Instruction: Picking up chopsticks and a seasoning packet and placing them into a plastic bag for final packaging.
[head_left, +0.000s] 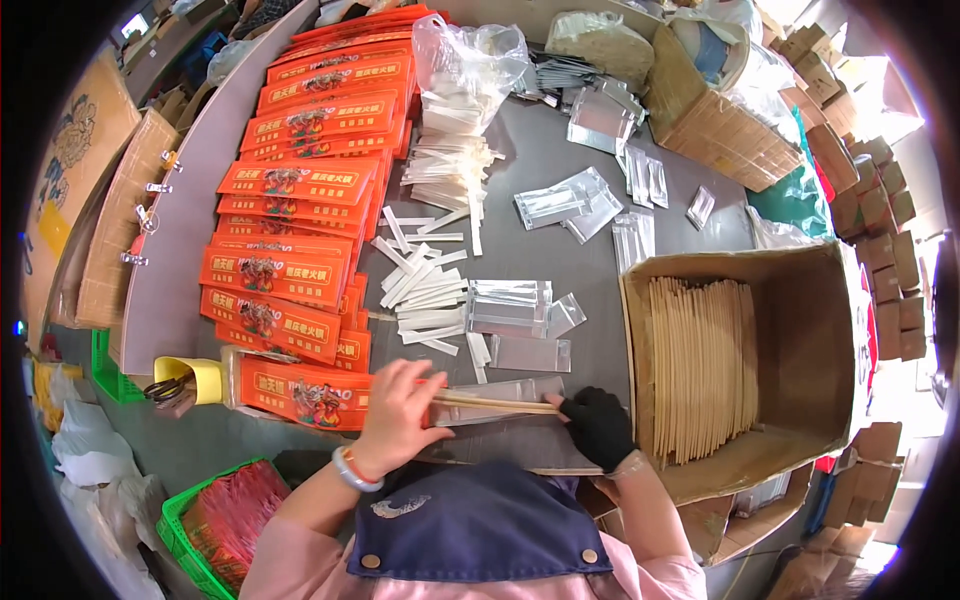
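My bare left hand, fingers bent and thumb apart, grips the right end of a red printed paper sleeve at the table's near edge. My right hand, in a black glove with bare fingertips, pinches the right end of a pair of wooden chopsticks. The chopsticks lie level between my hands; their left end is at my left fingers, and whether it is inside the sleeve is hidden. Under and behind them lies a clear flat packet. White narrow strips are scattered just beyond.
Stacked red sleeves fill the left side. An open carton of chopsticks stands at right. More clear packets and a plastic bag lie farther back. A yellow cup is at the left edge; a green crate sits below.
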